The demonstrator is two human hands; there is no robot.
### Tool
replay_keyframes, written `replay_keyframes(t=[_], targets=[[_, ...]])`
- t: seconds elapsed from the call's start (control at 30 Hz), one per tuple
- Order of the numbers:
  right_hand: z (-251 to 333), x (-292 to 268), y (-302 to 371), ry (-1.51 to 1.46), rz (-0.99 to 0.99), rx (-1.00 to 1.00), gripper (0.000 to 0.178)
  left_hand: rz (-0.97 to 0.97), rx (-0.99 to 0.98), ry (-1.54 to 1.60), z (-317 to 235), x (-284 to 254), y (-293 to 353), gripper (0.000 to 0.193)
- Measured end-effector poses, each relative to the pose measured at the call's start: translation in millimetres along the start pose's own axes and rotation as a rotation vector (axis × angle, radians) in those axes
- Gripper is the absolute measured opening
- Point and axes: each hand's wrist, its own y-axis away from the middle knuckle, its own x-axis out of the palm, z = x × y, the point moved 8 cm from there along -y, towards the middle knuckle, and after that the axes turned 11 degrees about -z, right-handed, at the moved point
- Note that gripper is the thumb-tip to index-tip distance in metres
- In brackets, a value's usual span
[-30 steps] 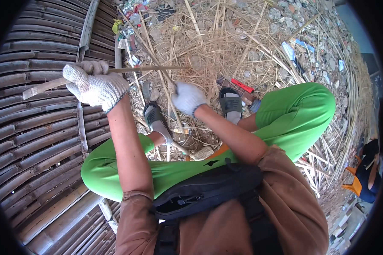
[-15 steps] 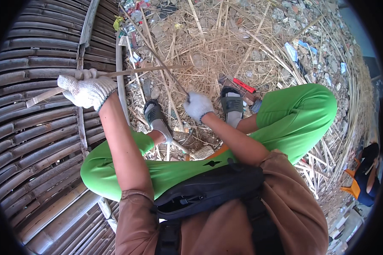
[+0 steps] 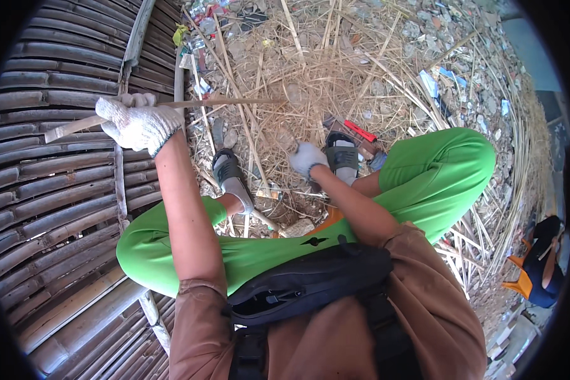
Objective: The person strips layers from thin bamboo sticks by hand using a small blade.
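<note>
My left hand [image 3: 139, 123], in a white knitted glove, grips a long flat bamboo strip [image 3: 228, 102]. One end of the strip sticks out to the left over bamboo slats, and the other reaches right over the straw. My right hand [image 3: 308, 158], also gloved, is closed in front of my right foot. It appears to hold a narrow knife, whose dark handle end [image 3: 314, 187] shows under the fist; the blade is smeared by motion. The right hand is apart from the strip.
A wall or panel of bamboo slats [image 3: 57, 152] rises along my left. Straw and shavings [image 3: 323, 76] cover the rubble ground ahead. A red-handled tool [image 3: 361, 130] lies beside my right sandal [image 3: 343, 157]. At the far right sits another person [image 3: 544, 259].
My right hand has moved slightly right and down, and the dark blade that pointed up-left no longer shows clearly. My left hand and the strip have shifted a little right.
</note>
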Motion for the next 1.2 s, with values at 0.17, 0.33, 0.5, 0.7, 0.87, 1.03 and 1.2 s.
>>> replay_keyframes(t=[0.17, 0.33, 0.5, 0.7, 0.87, 1.03, 1.2], targets=[[45.9, -3.9, 24.7, -0.045, -0.045, -0.091, 0.046, -0.074, -0.025, 0.013, 14.0, -28.2, -36.5, 0.04], [147.1, -28.9, 53.0, -0.029, -0.203, -0.444, 0.031, -0.085, -0.024, 0.031, 3.5, -42.9, -56.0, 0.038], [-65.9, 3.6, -21.2, -0.011, 0.044, 0.085, 0.051, -0.015, -0.029, 0.012, 21.8, -25.7, -29.6, 0.037], [107.2, -22.3, 26.2, -0.031, -0.139, -0.252, 0.04, -0.031, -0.003, 0.04, 9.6, -38.1, -50.1, 0.04], [16.0, 13.0, 11.4, -0.008, -0.211, -0.137, 0.04, 0.072, -0.092, 0.097, 11.9, -28.3, -43.7, 0.043], [15.6, 21.2, 5.4, -0.111, 0.03, 0.06, 0.034, 0.262, -0.188, 0.123, 17.2, -14.6, -28.9, 0.05], [177.1, -26.5, 78.3, -0.156, -0.154, -0.437, 0.034, 0.308, -0.19, 0.098, 5.0, -15.3, -32.6, 0.05]])
